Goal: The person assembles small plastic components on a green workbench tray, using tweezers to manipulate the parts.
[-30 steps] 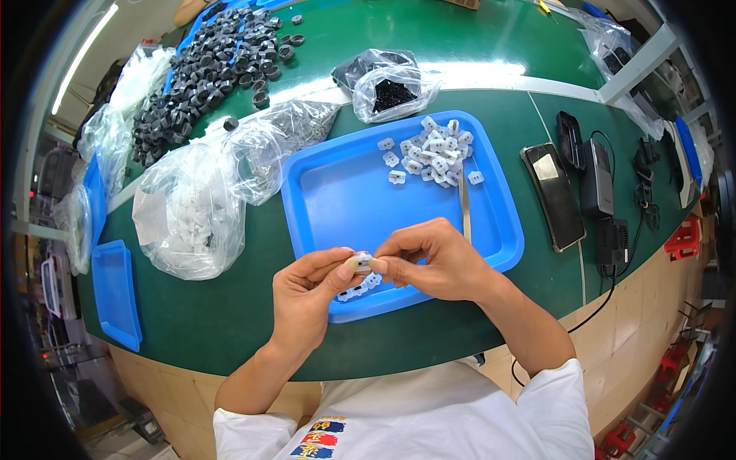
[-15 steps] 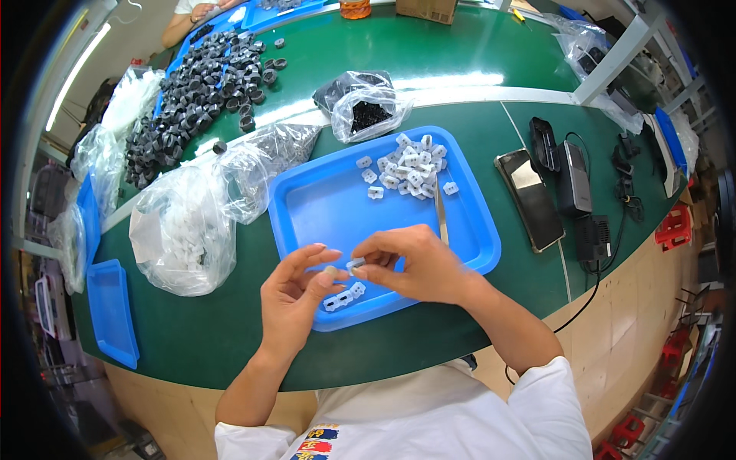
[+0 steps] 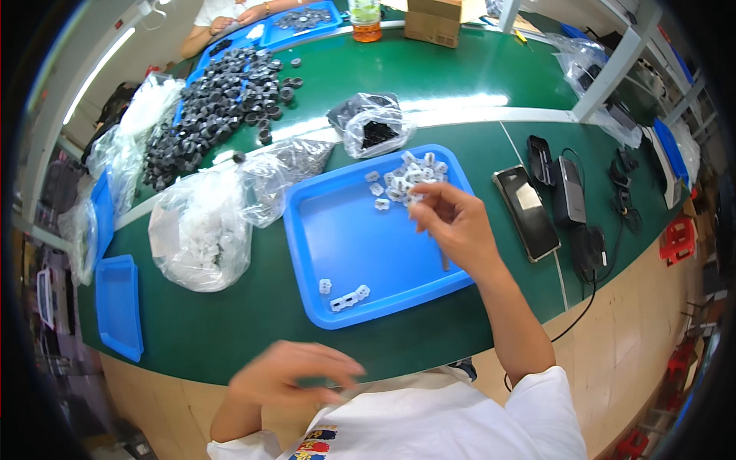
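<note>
My right hand [image 3: 460,230] is over the far right of a blue tray [image 3: 299,287], thumb and fingertips pinched on a small white plastic piece [image 3: 415,198]. Just beyond the fingertips lies a heap of such white pieces [image 3: 402,178]; the hand partly covers it. A narrow metal strip [image 3: 445,262] shows below the hand, mostly hidden. In the tray's near left corner rest a short row of white pieces [image 3: 349,298] and a single piece [image 3: 325,286]. Smeared by motion, my left hand [image 3: 295,373] hovers near the table's front edge, fingers stretched and apart from the thumb, nothing visible in them.
A clear bag of white parts [image 3: 201,241], a bag of dark parts [image 3: 376,130] and heaped black round caps [image 3: 215,107] lie around the tray. To the right are a phone [image 3: 527,213] and black adapters [image 3: 589,249]. Another person's hands [image 3: 230,21] work at the far left.
My hands have parted: the right moved away to the heap, the left drew back toward my body. A single white piece now lies beside the short row. The view has shifted slightly.
</note>
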The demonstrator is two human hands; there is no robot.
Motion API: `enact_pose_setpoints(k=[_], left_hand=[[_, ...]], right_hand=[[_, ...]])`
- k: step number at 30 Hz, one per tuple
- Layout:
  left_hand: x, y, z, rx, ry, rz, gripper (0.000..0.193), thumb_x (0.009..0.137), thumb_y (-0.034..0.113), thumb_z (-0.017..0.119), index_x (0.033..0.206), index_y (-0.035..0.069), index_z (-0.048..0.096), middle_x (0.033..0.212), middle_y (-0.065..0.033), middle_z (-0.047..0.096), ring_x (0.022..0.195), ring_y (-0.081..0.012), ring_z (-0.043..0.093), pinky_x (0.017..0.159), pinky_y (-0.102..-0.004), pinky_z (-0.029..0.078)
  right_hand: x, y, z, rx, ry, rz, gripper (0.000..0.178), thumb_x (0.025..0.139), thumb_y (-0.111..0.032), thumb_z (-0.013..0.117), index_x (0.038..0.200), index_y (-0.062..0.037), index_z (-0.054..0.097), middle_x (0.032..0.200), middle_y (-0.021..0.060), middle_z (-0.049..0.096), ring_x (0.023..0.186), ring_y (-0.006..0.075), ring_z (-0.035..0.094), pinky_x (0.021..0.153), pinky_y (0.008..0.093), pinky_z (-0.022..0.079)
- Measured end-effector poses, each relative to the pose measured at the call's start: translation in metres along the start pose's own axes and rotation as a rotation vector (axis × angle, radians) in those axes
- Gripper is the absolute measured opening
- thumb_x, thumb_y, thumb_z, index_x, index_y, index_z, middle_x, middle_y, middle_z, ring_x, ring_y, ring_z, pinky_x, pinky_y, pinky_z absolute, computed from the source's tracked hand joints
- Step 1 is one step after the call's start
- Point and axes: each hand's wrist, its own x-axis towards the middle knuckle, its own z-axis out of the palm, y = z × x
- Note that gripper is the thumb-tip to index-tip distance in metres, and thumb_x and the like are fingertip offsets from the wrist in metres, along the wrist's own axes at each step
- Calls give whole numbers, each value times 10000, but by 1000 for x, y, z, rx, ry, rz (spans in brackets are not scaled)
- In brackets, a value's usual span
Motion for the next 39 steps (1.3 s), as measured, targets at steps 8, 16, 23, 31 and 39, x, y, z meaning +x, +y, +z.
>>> enact_pose_setpoints(k=[8,16,23,31,39], left_hand=[[-15,-10,-56,-69,1038,156,208,892,95,593,1081,12,624,901,-147,683,893,-229,650,819,-358,502],[46,-61,-143,1014,907,-184,185,798,-5,542,905,25,690,900,-209,657,812,-340,638,773,-389,505],[79,-92,-187,1295,510,-304,124,687,54,588,774,-7,653,773,-229,639,738,-380,635,704,-454,510],[88,-84,-186,1289,644,-217,114,701,25,596,784,-39,641,821,-245,633,794,-393,622,722,-437,495],[79,-86,-180,1201,756,-71,190,719,51,630,880,-44,658,862,-242,649,814,-395,624,745,-430,492]], right_hand=[[-95,-66,60,-105,-1380,-425,460,901,-265,574,1276,-12,490,1293,169,471,1182,318,461,985,416,378],[-87,-75,37,512,-1386,-183,513,902,-273,586,1345,-48,457,1202,127,588,1032,287,589,853,371,482],[-89,-50,35,-146,-752,-281,287,815,-162,677,1080,-59,639,803,66,670,662,236,635,619,339,504],[-24,-5,44,-766,-705,-294,275,813,-171,668,1077,-95,658,993,75,609,926,260,604,810,386,471],[-15,-8,53,-696,-839,-210,173,794,-147,660,936,-60,617,972,99,603,966,293,580,798,417,460]])
